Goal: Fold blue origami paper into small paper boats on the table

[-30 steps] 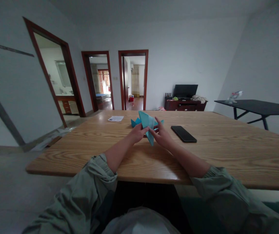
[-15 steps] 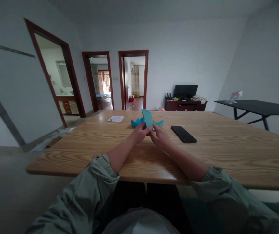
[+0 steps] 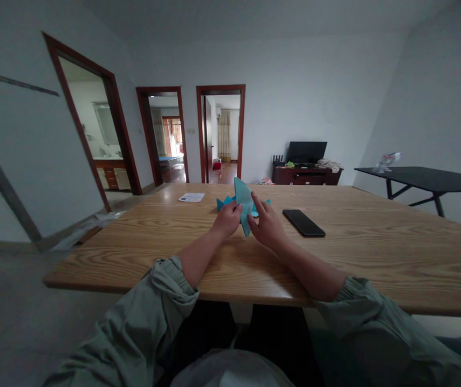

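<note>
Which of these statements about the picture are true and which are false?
1. The left hand holds a piece of light blue paper. True.
2. The phone stands upright on the wooden table. False: it lies flat.
3. The white card lies to the left of the phone. True.
4. The right hand is on the phone. False: it is at the light blue paper.
5. Blue folded paper sits beyond the hands. True.

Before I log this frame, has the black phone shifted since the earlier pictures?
No. The black phone lies at the same spot and angle on the wooden table, judged against the table's far edge.
</note>
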The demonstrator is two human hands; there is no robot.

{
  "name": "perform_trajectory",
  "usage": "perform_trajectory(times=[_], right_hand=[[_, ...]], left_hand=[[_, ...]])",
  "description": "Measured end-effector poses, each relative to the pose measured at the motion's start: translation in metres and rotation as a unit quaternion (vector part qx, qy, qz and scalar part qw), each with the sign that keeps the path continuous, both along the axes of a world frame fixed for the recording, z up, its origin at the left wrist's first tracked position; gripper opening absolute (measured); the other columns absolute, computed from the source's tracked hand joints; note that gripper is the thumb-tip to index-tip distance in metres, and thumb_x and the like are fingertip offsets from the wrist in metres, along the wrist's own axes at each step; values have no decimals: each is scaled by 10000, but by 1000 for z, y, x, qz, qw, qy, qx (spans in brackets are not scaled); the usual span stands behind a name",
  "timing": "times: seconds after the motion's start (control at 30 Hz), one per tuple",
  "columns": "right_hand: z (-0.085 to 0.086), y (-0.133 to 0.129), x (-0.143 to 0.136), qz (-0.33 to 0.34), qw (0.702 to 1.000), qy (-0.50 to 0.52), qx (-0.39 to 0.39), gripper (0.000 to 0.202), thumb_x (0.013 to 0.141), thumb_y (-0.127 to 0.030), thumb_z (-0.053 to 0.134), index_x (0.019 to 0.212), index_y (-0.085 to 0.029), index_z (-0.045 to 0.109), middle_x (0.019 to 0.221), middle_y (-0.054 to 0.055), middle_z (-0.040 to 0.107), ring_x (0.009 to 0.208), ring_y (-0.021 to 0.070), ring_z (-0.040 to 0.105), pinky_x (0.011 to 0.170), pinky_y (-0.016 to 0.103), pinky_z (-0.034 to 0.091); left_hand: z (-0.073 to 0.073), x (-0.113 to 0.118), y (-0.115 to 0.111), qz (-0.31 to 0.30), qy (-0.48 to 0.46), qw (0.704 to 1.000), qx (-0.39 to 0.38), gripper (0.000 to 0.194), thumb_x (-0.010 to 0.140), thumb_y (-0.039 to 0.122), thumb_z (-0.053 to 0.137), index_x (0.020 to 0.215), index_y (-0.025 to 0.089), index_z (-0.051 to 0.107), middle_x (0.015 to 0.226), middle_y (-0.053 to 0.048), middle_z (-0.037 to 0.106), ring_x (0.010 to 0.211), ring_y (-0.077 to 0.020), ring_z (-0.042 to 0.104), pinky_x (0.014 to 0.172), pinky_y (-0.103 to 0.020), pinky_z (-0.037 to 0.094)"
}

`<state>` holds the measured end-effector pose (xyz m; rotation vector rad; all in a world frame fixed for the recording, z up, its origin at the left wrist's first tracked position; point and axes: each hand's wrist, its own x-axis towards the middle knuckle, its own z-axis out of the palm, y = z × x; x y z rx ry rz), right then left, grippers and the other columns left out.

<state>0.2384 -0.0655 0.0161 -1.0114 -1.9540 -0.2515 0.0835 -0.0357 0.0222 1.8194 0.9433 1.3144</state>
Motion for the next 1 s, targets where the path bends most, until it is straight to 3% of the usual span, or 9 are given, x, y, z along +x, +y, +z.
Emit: perform_trajectory(times=[0.13, 0.37, 0.47, 0.67, 0.87, 1.0], right_hand=[[7, -5, 1, -10, 999, 24, 35, 639, 910, -388, 446, 1482, -203, 230, 1385, 149, 432, 1248, 308, 406, 1031, 499, 330], [11, -9, 2, -16, 999, 21, 43, 537, 922, -387, 431, 1429, -216, 378, 1402, 129, 423, 1256, 292, 411, 1060, 465, 319], [8, -8, 1, 25, 999, 15, 14, 558, 925, -368, 430, 1455, -222, 334, 1433, 119, 403, 1281, 279, 401, 1068, 457, 330], [5, -6, 4, 131, 986, 59, -80, 565, 928, -381, 435, 1458, -223, 317, 1395, 121, 452, 1080, 233, 580, 913, 410, 489], [2, -3, 5, 143, 981, 63, -112, 559, 889, -331, 492, 1426, -219, 384, 1409, 110, 447, 1064, 218, 590, 842, 348, 533], [-1, 0, 3, 123, 985, 56, -107, 617, 828, -331, 574, 1411, -213, 407, 1390, 128, 459, 1012, 222, 608, 783, 339, 551]], left_hand=[[2, -5, -4, 90, 89, 984, 124, 258, 894, 327, 455, 835, 157, 639, 754, -41, 635, 700, -165, 548, 676, -275, 438], [6, -1, -13, 104, 107, 975, 164, 247, 890, 310, 461, 832, 161, 649, 668, -40, 605, 635, -163, 530, 644, -268, 399], [6, 0, -13, 79, 102, 980, 150, 235, 879, 280, 467, 939, 157, 658, 738, -48, 639, 657, -159, 558, 659, -268, 437], [5, 0, -14, -75, 20, 995, 67, 470, 810, 180, 511, 1279, 195, 520, 1058, -58, 661, 806, -155, 633, 663, -246, 529], [4, -4, -11, -100, 6, 994, 38, 421, 853, 296, 497, 1259, 187, 531, 1043, -74, 643, 824, -169, 628, 582, -229, 539], [2, -3, -8, -98, -18, 995, 28, 378, 864, 300, 488, 1212, 175, 569, 985, -63, 646, 814, -157, 621, 617, -227, 540]])
